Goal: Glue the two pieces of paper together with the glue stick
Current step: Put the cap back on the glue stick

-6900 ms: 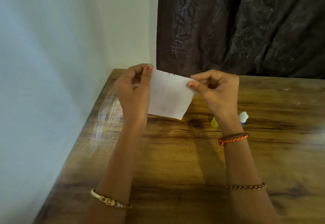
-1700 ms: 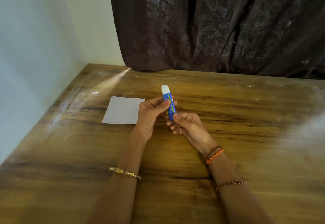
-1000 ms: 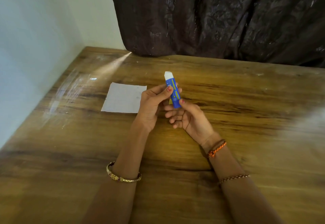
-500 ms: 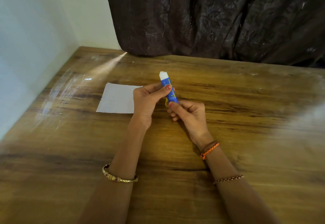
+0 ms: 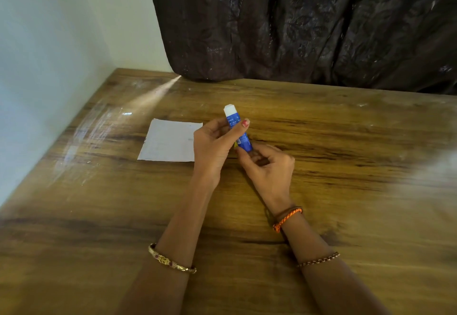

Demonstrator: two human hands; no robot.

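We see both hands meeting over the middle of the wooden table [image 5: 321, 129], sharing one blue glue stick [image 5: 238, 129]. The left hand [image 5: 212, 149] has its fingers curled round the upper part of the tube, the thumb with its red-painted nail laid across the front of the blue barrel, so this hand clearly grips it. The right hand [image 5: 269, 166] sits just below and to the right, its fingers curled in toward the palm and its fingertips pinching the lower end of the tube, where a sliver of yellow shows at the base. The stick is tilted, its top leaning away from us and to the left, and the white glue stands bare out of the top end; we cannot see a cap anywhere. The tube appears lifted off the wood, though we cannot tell how the right hand sits against the surface beneath it. Just to the left of the left hand, a white sheet of paper [image 5: 170, 141] lies flat on the table, its right edge partly hidden behind that hand; we cannot tell whether it is one sheet or two stacked. The left wrist carries a gold bangle [image 5: 170, 261], the right an orange cord [image 5: 286, 218] and a thin beaded bracelet [image 5: 319, 260]. A dark curtain [image 5: 309, 25] hangs behind the far edge.
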